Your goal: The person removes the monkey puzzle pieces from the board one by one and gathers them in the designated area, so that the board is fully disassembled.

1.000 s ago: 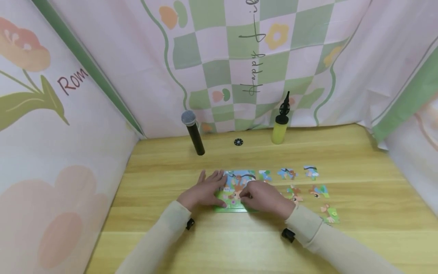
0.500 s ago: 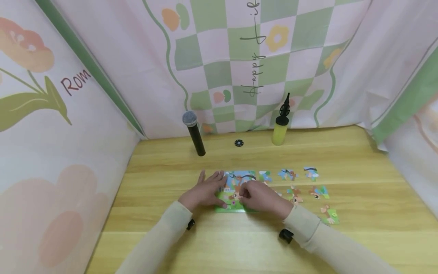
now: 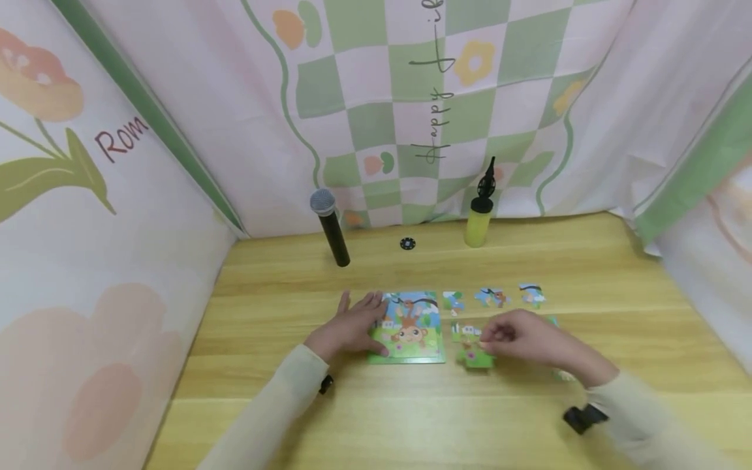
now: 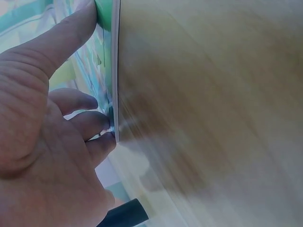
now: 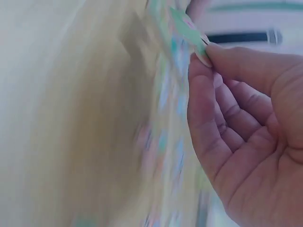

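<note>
In the head view a square puzzle board [image 3: 414,320] with a monkey picture lies on the table. My left hand [image 3: 346,333] rests along its left side, thumb near the lower edge and fingers over the upper left. The left wrist view shows the thumb on the board's green border [image 4: 105,19]. Right of the board, my right hand [image 3: 529,339] pinches a green puzzle piece [image 3: 478,359] with a pink flower between thumb and index finger. The right wrist view shows this puzzle piece [image 5: 187,30] at the fingertips, tilted. Beneath it lies a piece with white houses [image 3: 464,328].
More puzzle pieces lie in a row behind: one with leaves [image 3: 452,301], one with a branch [image 3: 492,297], another at the right [image 3: 531,295]. The right hand partly hides others. Farther back stand a microphone [image 3: 333,235], a poker chip [image 3: 408,243] and a yellow pump [image 3: 478,225].
My right hand has moved right, off the board, and the green puzzle piece now shows in its fingers. The monkey picture is uncovered. My left hand stays on the board.
</note>
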Demonstrator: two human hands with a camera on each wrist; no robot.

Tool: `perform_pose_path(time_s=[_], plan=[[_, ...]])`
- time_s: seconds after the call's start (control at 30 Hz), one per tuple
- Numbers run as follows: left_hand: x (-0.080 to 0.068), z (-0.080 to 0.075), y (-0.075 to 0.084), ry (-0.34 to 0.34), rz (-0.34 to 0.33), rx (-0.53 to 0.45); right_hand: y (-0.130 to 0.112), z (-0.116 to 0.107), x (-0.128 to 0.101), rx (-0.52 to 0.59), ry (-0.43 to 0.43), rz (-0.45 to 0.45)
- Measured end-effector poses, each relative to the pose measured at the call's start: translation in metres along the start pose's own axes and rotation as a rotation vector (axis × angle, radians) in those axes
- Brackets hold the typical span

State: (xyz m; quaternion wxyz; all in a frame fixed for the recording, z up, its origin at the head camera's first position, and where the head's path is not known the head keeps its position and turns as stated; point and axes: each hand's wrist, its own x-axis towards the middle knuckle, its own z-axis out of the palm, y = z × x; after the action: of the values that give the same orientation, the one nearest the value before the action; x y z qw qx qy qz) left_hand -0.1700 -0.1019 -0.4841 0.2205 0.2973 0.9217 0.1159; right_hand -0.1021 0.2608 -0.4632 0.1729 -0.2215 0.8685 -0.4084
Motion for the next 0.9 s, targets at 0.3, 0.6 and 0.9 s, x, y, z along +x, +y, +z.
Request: perform_pose_path(time_s=[0.3,0.6,0.9], plan=[[-0.003,0.0,-0.003,-0.005,-0.018,-0.017,0.031,-0.013,-0.046,-0.021,-0.017,0.096],[0.0,-0.002,0.004,-0.01,-0.018,-0.02,0.029,-0.014,-0.049,-0.094,0.017,0.093],[0.001,0.001,0.005,0.008,-0.012,0.005,0.026,-0.013,-0.048,-0.169,0.055,0.012]])
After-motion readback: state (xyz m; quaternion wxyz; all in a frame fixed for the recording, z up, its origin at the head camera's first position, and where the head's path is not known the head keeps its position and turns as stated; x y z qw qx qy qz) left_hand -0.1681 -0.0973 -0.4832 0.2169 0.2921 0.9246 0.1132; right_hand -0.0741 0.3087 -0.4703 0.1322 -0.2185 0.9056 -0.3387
